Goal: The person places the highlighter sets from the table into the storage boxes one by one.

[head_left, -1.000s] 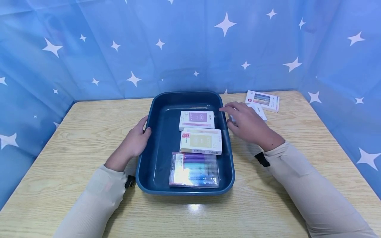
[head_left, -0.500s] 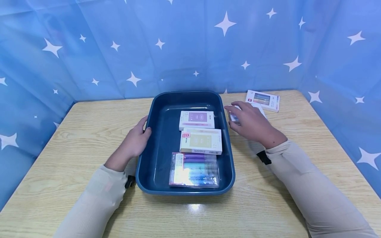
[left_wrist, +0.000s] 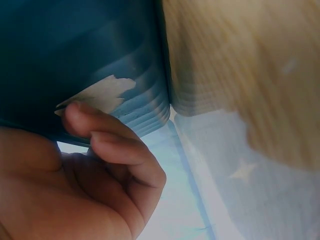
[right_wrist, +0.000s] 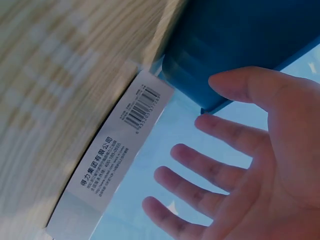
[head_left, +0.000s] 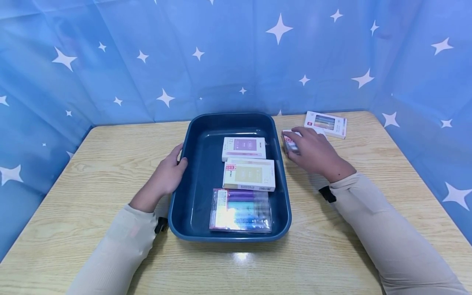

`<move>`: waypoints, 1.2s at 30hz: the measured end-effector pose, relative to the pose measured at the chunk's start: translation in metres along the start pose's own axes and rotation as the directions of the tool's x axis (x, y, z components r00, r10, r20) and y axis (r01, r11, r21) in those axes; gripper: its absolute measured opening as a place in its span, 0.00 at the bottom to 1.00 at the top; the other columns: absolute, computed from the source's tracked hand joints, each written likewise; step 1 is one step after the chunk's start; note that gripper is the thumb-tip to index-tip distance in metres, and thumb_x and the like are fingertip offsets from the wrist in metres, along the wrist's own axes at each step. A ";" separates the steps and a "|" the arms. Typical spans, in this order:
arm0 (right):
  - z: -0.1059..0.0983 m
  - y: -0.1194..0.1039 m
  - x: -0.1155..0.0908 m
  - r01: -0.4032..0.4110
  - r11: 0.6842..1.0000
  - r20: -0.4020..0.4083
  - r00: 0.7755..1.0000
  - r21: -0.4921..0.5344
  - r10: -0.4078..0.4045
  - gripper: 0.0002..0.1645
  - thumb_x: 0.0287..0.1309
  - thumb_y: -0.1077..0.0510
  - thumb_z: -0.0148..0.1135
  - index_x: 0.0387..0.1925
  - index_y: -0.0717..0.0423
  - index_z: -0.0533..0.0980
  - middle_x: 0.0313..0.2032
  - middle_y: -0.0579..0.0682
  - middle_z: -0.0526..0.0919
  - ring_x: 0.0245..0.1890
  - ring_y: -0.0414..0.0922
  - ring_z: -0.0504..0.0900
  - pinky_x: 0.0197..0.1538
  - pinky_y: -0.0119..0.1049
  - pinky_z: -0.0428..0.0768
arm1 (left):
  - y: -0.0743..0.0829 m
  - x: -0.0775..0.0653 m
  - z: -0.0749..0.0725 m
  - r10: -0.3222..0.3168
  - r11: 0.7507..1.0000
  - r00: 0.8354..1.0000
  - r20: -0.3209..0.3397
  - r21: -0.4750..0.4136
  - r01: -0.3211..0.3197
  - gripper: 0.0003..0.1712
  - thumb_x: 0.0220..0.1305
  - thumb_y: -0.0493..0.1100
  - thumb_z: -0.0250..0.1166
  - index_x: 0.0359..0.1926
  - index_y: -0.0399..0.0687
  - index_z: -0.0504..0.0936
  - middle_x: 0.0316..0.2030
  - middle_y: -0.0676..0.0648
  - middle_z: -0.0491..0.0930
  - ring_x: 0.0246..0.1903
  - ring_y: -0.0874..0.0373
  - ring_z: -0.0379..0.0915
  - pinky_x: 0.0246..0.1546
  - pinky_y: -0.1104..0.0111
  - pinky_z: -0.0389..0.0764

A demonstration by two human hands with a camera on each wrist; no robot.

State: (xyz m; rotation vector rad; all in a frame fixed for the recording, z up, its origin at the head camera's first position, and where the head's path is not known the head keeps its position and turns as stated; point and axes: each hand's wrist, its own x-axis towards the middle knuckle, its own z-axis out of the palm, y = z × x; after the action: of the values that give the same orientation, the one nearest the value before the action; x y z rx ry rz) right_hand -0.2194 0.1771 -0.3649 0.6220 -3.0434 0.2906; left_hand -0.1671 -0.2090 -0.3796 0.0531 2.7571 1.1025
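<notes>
One white box (right_wrist: pixel 112 155) is sitting on the table (head_left: pixel 121 164) just right of the single blue tray (head_left: pixel 200 180); the right hand (head_left: pixel 313 150) is hanging over it, thumb and fingers apart. Left hand (head_left: pixel 166 174) is clamping the tray's side. Two cartons (head_left: pixel 248 175) and one clear pen pack (head_left: pixel 241 211) are lying inside, one windowed box (head_left: pixel 325 124) farther back. Only the right wrist cam's showing the barcode (right_wrist: pixel 142 107).

The tray (head_left: pixel 199 176) is dark blue, the table (head_left: pixel 110 164) pale wood-grained, the curtain (head_left: pixel 228 45) blue with white stars (head_left: pixel 279 29).
</notes>
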 end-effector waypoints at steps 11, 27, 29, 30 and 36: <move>0.001 0.005 0.001 -0.070 0.998 0.042 0.997 -0.010 0.070 0.34 0.66 0.53 0.59 0.70 0.61 0.67 0.67 0.68 0.68 0.64 0.67 0.70 0.61 0.68 0.70 | 0.000 0.000 0.000 -0.004 1.000 1.000 0.006 -0.008 0.004 0.34 0.80 0.49 0.38 0.81 0.52 0.42 0.71 0.33 0.64 0.59 0.36 0.75 0.55 0.43 0.79; 0.008 0.008 0.001 -0.088 0.995 0.074 0.993 -0.042 0.091 0.32 0.66 0.52 0.61 0.66 0.64 0.71 0.65 0.69 0.71 0.60 0.68 0.73 0.55 0.67 0.75 | -0.001 0.001 0.000 -0.005 1.000 1.000 0.005 -0.006 0.005 0.34 0.80 0.50 0.38 0.81 0.53 0.41 0.73 0.33 0.61 0.62 0.36 0.72 0.58 0.42 0.76; 0.008 0.008 0.001 -0.085 0.995 0.076 0.993 -0.047 0.088 0.32 0.66 0.52 0.61 0.66 0.64 0.71 0.65 0.69 0.71 0.60 0.69 0.73 0.55 0.67 0.75 | -0.001 0.001 0.000 -0.007 1.000 1.000 0.003 -0.004 0.007 0.34 0.80 0.50 0.37 0.81 0.53 0.41 0.73 0.34 0.61 0.63 0.36 0.71 0.58 0.42 0.76; 0.008 0.008 0.001 -0.082 0.995 0.077 0.993 -0.051 0.086 0.32 0.66 0.52 0.61 0.66 0.64 0.71 0.65 0.69 0.71 0.59 0.69 0.73 0.55 0.67 0.75 | -0.001 0.001 0.000 -0.008 1.000 1.000 0.003 -0.003 0.008 0.34 0.80 0.50 0.37 0.81 0.53 0.41 0.73 0.34 0.61 0.63 0.36 0.71 0.58 0.42 0.76; 0.010 0.008 0.001 -0.075 0.994 0.076 0.994 -0.083 0.081 0.33 0.65 0.51 0.62 0.68 0.61 0.70 0.65 0.69 0.71 0.60 0.70 0.73 0.55 0.69 0.74 | -0.001 0.001 0.000 -0.007 1.000 1.000 0.002 -0.004 0.007 0.34 0.80 0.51 0.37 0.81 0.53 0.41 0.72 0.34 0.63 0.61 0.37 0.74 0.57 0.43 0.77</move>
State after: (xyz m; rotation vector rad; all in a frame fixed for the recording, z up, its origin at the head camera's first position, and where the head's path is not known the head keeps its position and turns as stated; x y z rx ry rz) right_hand -0.2230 0.1824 -0.3760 0.5228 -3.1424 0.1483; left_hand -0.1677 -0.2096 -0.3801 0.0440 2.7507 1.1053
